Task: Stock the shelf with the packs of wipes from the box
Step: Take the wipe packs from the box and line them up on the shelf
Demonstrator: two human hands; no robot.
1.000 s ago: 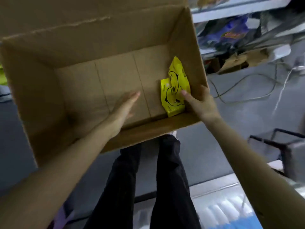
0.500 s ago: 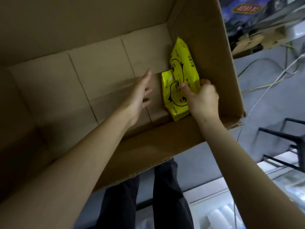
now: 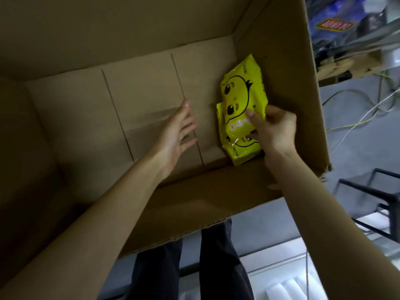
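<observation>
Looking down, head view, into an open cardboard box (image 3: 281, 50) with its walls up all round and a floor of mostly bare brown board. Counting two yellow wipe packs with a cartoon chick print, both in the near-right corner of the box floor, just beside the right wall.

Gripping the upper pack (image 3: 242, 89) with the right hand (image 3: 275, 133): thumb pressed on the printed face, other fingers curled in at the pack's near-right edge. Lying across the lower pack (image 3: 244, 152) and covering its far part, long side roughly parallel to the right wall. Can't tell whether lifted clear of the lower pack or resting on it. Lower pack flat on the box floor, near end sticking out toward the near wall, glossy film catching light.

Holding nothing with the left hand (image 3: 175, 139): fingers straight and loosely spread, palm toward the box floor, reaching in left of the packs and apart from them. Can't tell whether touching the cardboard.

Outside the box:
- dark trousers (image 3: 155, 273) below the near wall
- grey floor (image 3: 357, 161) to the right
- thin cables (image 3: 357, 124) trailing over it
- black metal frame (image 3: 378, 191) at the right edge
- blurred blue bag (image 3: 337, 24) with a red-and-yellow label at top right, past the right wall
</observation>
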